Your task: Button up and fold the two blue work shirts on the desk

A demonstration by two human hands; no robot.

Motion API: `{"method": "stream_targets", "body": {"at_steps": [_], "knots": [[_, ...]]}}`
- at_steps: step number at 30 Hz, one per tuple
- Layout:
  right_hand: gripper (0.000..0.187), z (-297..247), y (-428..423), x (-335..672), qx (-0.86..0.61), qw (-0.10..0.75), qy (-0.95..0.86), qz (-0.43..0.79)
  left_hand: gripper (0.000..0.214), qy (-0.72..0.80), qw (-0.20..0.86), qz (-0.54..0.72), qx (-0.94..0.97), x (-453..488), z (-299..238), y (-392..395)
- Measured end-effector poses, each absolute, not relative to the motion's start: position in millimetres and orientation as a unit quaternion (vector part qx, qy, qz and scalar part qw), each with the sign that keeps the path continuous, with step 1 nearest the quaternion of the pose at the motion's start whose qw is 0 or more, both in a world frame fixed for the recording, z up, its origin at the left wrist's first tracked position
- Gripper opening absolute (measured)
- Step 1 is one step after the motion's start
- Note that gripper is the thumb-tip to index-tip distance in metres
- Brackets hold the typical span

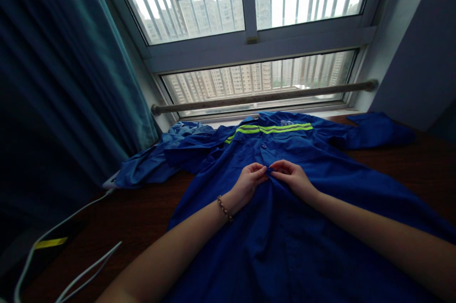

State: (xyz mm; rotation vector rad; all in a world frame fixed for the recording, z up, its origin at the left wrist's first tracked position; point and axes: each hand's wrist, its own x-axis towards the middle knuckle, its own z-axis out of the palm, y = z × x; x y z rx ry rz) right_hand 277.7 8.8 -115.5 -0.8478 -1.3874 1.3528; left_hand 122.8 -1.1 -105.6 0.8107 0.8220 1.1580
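Observation:
A blue work jacket (pixel 221 227) with yellow-green reflective stripes lies spread out, its collar end toward the window. My left hand (pixel 250 179) pinches the front placket near the middle of the chest, a braided bracelet on its wrist. Facing it from the right, my right hand (pixel 292 177) pinches the same spot, fingertips almost touching the left ones. The cloth between them is lifted into a small fold. A button (pixel 264 146) shows on the placket above the hands. Whatever small part lies between the fingertips is hidden.
Under the jacket is a dark brown wooden surface (pixel 142 213). Another blue garment (pixel 149 163) lies crumpled at the left. White cables (pixel 89 269) run along the lower left, near a blue curtain (pixel 71 56). A rail (pixel 263 98) crosses the barred window behind.

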Motion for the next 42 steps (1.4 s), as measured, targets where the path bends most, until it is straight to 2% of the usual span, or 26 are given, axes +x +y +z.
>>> {"method": "stream_targets", "body": {"at_steps": [8,22,27,30,35,39,42], "knots": [[0.028,-130,16,279,-0.328,0.487,-0.477,0.653,0.025,0.331,0.713,0.517,0.338,122,-109,3],[0.029,-122,12,279,-0.368,0.464,-0.581,0.559,0.034,0.385,0.647,0.499,0.429,123,-109,1],[0.045,-119,16,281,-0.402,0.4,-0.685,0.458,0.026,0.394,0.607,0.474,0.501,122,-111,3],[0.049,-118,21,285,-0.375,0.37,-0.754,0.392,0.015,0.442,0.489,0.443,0.607,120,-112,4],[0.039,-119,39,297,-0.324,0.345,-0.807,0.354,0.007,0.512,0.144,0.356,0.768,117,-122,11],[0.033,-122,69,300,-0.316,0.344,-0.804,0.368,0.016,0.539,0.038,0.266,0.798,118,-127,33],[0.026,-117,83,295,-0.359,0.368,-0.814,0.271,0.019,0.547,0.005,0.212,0.81,119,-125,57]]}}
